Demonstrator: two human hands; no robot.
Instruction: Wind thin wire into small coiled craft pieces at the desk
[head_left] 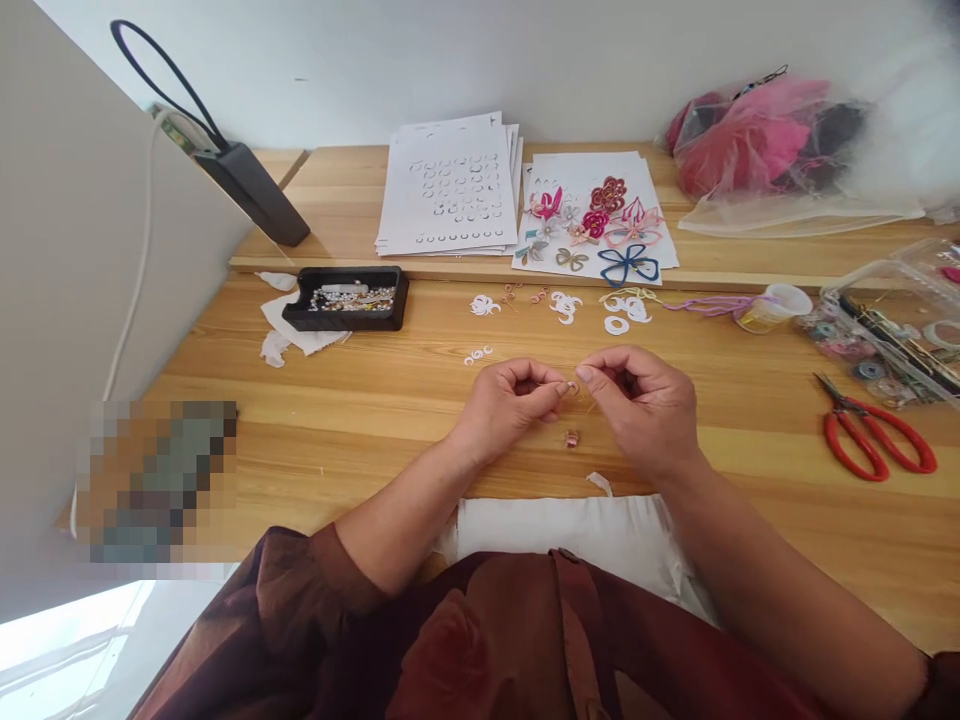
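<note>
My left hand (510,400) and my right hand (645,405) meet over the middle of the wooden table (337,430), fingertips almost touching. Both pinch a tiny pinkish piece (573,387) with a thin thread or wire running between them. The fingers of each hand are curled closed. A small copper-coloured piece (571,439) lies on the table just below the hands. A white cloth pad (562,540) lies at the table's near edge under my wrists.
Red-handled scissors (874,440) lie at the right. A black tray of beads (349,298) sits at the left. White paper cutouts (562,305), template sheets (450,190), finished thread flowers (600,225), a clear box (892,330) and a bag of pink material (757,150) lie farther back.
</note>
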